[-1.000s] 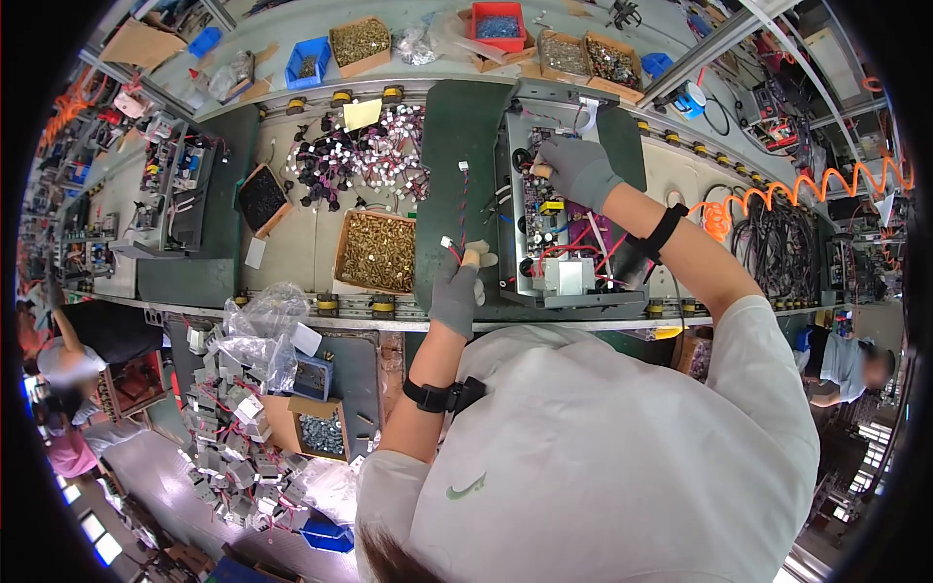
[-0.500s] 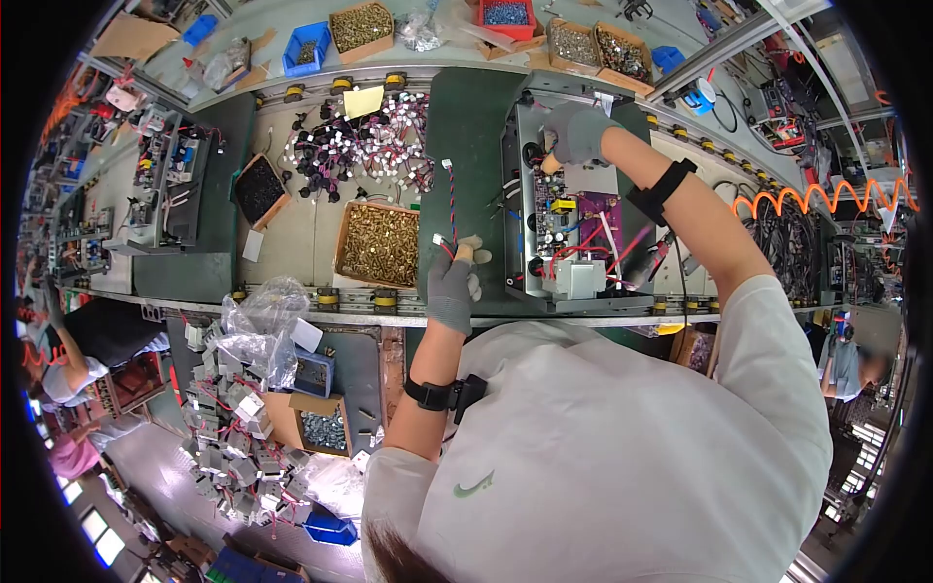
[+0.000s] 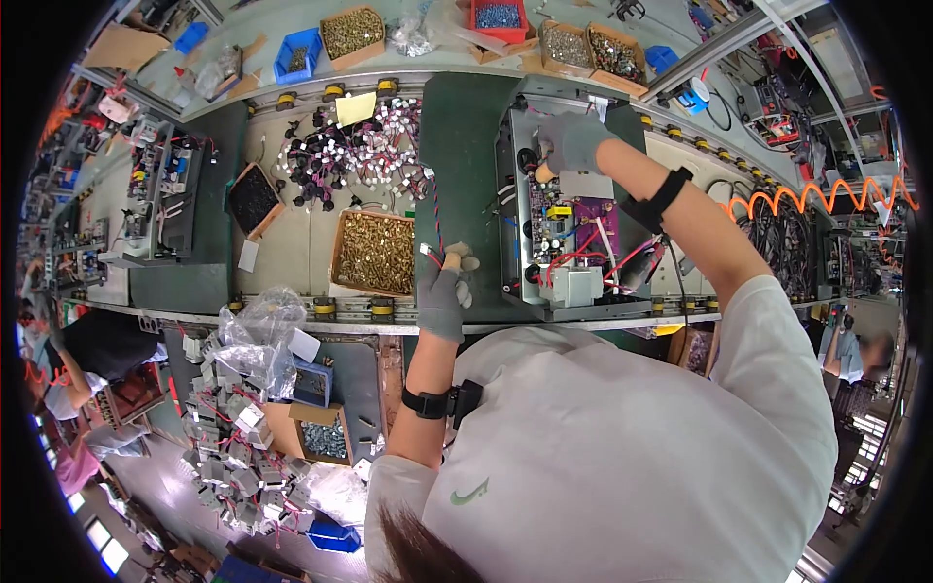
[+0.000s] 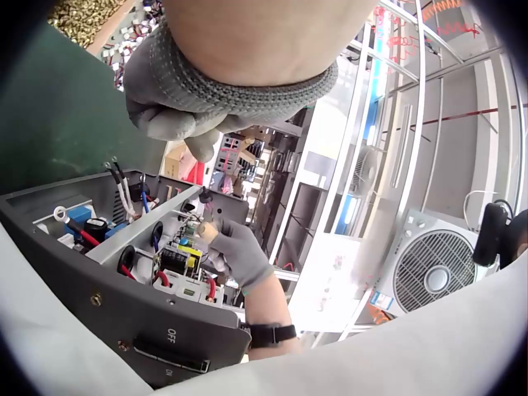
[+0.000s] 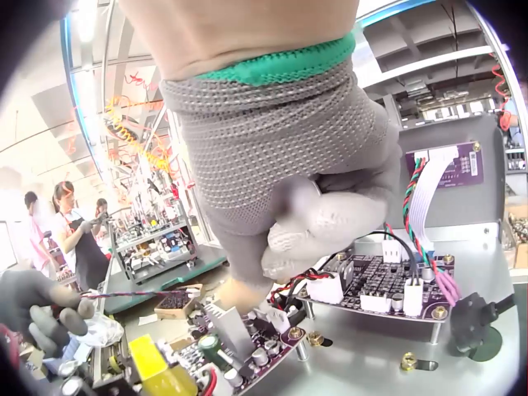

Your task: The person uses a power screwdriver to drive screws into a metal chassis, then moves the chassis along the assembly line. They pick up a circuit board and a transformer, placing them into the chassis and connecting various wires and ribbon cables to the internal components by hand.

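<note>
In the head view my gloved left hand [image 3: 442, 303] pinches a twisted red-and-blue wire cable [image 3: 436, 216] with white plugs at its ends. This hand is over the green mat, left of a grey metal chassis [image 3: 556, 312]. Across the chassis, my gloved right hand [image 3: 575, 143] reaches in at the far end of a circuit board [image 3: 536, 209]. The right wrist view shows its curled fingers [image 5: 330, 216] close over white connectors [image 5: 325, 289] and red-and-black wires [image 5: 289, 289]. One bare fingertip [image 5: 239, 294] reaches down behind a heat sink [image 5: 228, 330]. I cannot tell what these fingertips pinch.
A heap of wire harnesses [image 3: 360, 151] and a box of brass fasteners [image 3: 374, 255] lie left of the mat [image 3: 462, 126]. Several screw bins line the far shelf. An orange coiled hose [image 3: 807, 201] hangs at right, and grey parts [image 3: 228, 442] are piled at lower left.
The right wrist has swung toward the chassis's far side while its fingertips stay near the same part of the board. The left hand has shifted slightly left with the cable, which now leans further left.
</note>
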Tool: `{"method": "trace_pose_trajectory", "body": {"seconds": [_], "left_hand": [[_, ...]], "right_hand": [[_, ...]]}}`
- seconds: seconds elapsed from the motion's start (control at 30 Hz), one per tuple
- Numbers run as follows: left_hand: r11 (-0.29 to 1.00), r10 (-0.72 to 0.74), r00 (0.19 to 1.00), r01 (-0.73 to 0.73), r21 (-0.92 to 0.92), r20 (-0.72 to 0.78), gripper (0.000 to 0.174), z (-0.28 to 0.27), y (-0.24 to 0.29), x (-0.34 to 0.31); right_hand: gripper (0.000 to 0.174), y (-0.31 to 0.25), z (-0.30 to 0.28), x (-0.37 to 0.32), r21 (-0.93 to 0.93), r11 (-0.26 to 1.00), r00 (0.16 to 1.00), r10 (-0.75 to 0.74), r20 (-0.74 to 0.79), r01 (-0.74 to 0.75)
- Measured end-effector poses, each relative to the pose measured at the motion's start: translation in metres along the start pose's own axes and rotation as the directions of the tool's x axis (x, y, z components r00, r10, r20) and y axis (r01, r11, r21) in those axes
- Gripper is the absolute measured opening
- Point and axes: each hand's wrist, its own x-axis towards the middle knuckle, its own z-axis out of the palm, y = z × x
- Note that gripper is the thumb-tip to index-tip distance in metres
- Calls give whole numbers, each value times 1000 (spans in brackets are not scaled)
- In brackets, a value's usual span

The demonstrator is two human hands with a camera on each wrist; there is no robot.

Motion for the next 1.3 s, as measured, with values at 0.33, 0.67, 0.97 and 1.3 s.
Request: {"method": "trace_pose_trajectory", "body": {"seconds": [0.33, 0.67, 0.97, 1.3], "left_hand": [[999, -7, 999, 6, -37, -35, 25, -18, -4, -3], [1000, -5, 998, 4, -19, -55, 24, -23, -5, -6], [1000, 1, 998, -2, -22, -59, 23, -25, -11, -2], [999, 32, 998, -31, 12, -51, 22, -24, -11, -5]], "right_hand": [[21, 25, 37, -57, -362, 932, 955, -91, -282, -18], [15, 42, 69, -32, -161, 984, 705, -165, -690, 73], [17, 41, 75, -25, -282, 959, 669, -228, -707, 30], [31, 52, 69, -20, 253, 927, 719, -24, -695, 276]]}}
